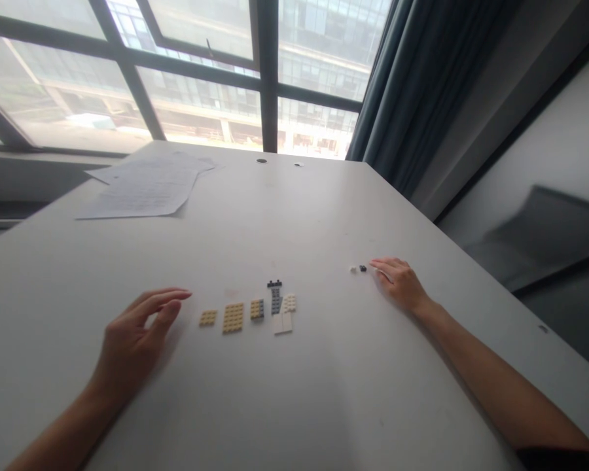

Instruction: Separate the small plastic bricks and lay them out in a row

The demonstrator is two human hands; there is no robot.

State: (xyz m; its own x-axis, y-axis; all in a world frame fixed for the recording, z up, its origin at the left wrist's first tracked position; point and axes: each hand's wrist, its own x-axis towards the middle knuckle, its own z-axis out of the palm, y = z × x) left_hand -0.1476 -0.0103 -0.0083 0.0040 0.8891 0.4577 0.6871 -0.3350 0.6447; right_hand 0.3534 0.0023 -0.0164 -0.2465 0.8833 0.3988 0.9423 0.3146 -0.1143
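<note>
My left hand (136, 329) rests at the left of the bricks, thumb and fingers apart, holding nothing. Closest to it lies a small tan plate brick (207, 318), with a larger tan plate (233, 318) beside that. Further right sit a tan and grey block (257, 309), a dark grey piece (275, 301), a black piece (274, 283), a white studded piece (289, 302) and smooth white tiles (283, 323). My right hand (397, 282) lies on the table with fingers stretched out, just right of a small black brick (362, 268) and a small white brick (353, 269).
Printed paper sheets (142, 190) lie at the far left of the white table (324, 392). Two round holes, one dark (262, 161), are near its back edge. Behind stand windows and a dark curtain (412, 78); a grey chair (544, 222) is at the right.
</note>
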